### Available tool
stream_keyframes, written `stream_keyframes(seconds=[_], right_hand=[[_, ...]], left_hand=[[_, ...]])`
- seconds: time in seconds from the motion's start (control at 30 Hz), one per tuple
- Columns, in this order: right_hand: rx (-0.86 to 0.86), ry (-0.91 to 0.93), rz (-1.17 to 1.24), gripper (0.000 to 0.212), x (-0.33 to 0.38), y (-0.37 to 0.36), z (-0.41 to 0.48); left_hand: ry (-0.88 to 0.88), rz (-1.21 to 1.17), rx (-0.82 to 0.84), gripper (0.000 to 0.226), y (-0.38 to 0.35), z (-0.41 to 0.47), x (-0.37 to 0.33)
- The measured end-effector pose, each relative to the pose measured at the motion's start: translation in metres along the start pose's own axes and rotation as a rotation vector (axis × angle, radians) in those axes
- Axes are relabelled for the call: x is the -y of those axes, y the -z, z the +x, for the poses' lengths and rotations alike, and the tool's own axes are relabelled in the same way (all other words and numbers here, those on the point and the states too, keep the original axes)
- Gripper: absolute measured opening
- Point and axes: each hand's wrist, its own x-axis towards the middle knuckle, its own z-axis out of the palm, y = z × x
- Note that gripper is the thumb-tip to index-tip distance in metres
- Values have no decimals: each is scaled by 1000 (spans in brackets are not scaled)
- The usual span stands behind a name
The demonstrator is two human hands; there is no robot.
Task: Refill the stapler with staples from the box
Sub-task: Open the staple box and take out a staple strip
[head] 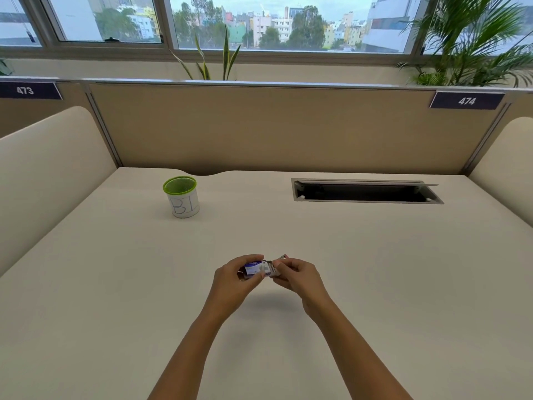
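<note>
Both hands meet over the near middle of the counter (115, 284), forearms coming in from the bottom edge; the box (255, 267), small, blue and white, is held between them, just above the surface.

Left hand (230, 280): fingers curled over the far side of the box, thumb on the near side, gripping its left end; a dark reddish bit shows under this palm, too hidden to identify.

Right hand (300, 277): fingers bent close together, pinching a grey tray (275, 271) that sticks out of the box's right end; the box lies left of this hand, touching its fingertips; a small metal piece (282, 257) shows just beyond these fingers; cannot tell whether it is the stapler.

Far left on the counter, well apart from the hands: a white cup (184, 207) with green mesh rim, upright, letters inked on its side. Far right: an open cable slot (366, 192) in the surface. Behind, a tan partition (288, 125) with number tags 473 (25, 90) and 474 (466, 101); plants (473, 44) and windows beyond.
</note>
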Motion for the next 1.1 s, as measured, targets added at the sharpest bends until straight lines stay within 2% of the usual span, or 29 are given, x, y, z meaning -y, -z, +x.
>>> stream_keyframes(seconds=[0.2, 0.37, 0.57, 0.77, 1.1], right_hand=[[-71, 91, -208, 8, 4, 1, 1], [-54, 163, -303, 4, 8, -1, -3], [-100, 250, -464, 9, 11, -5, -5], [-159, 327, -683, 14, 12, -8, -3], [-226, 562, -646, 7, 7, -13, -10]], left_hand=[[-3, -22, 6, 35, -3, 0, 1], [5, -37, -11, 38, -9, 0, 4], [-28, -65, -94, 30, -17, -2, 4], [-97, -56, -145, 32, -23, -5, 4], [-89, -114, -179, 33, -24, -5, 1]])
